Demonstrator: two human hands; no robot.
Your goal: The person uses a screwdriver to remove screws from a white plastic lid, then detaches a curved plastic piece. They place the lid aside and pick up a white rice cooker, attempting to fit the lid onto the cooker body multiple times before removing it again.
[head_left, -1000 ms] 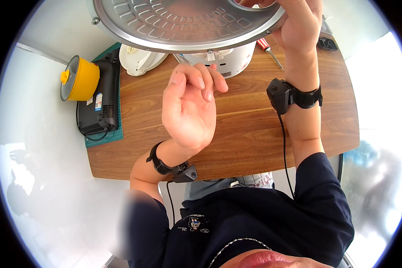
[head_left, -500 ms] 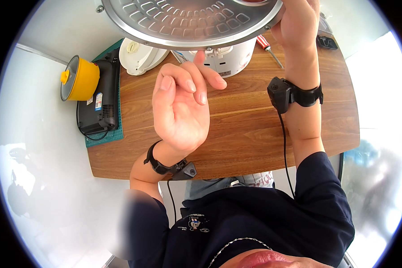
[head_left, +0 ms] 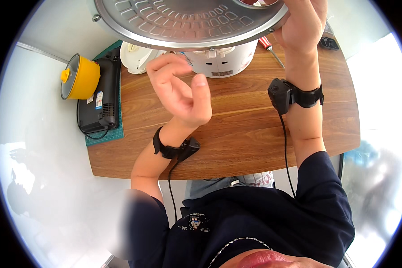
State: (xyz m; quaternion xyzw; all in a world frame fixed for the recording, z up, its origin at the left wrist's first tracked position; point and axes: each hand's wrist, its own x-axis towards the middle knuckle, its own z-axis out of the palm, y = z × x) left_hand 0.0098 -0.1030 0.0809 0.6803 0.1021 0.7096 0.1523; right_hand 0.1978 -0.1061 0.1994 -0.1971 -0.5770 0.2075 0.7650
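Observation:
My right hand [head_left: 303, 31] grips the right rim of a round silver metal plate [head_left: 165, 27], held up at the top of the view. The plate has pressed rings of small squares, a round hole near my right hand and small screws along its edge. Below it my left hand [head_left: 181, 91] is raised, with its fingers loosely bent, its thumb standing apart and nothing visible in it. Behind the plate stands a white rice cooker body [head_left: 236, 62], its top covered by the plate.
A white plastic lid [head_left: 136, 58] lies left of the cooker, and a red-handled screwdriver [head_left: 272, 51] lies right of it. At the left, a yellow pot [head_left: 85, 78] sits on a black portable stove [head_left: 98, 114] over a green cutting mat [head_left: 116, 134]. All rest on the wooden table [head_left: 236, 120].
My left hand has drawn away from the plate's lower rim and turned, its fingers bending left and its thumb coming up. The plate in my right hand has shifted slightly.

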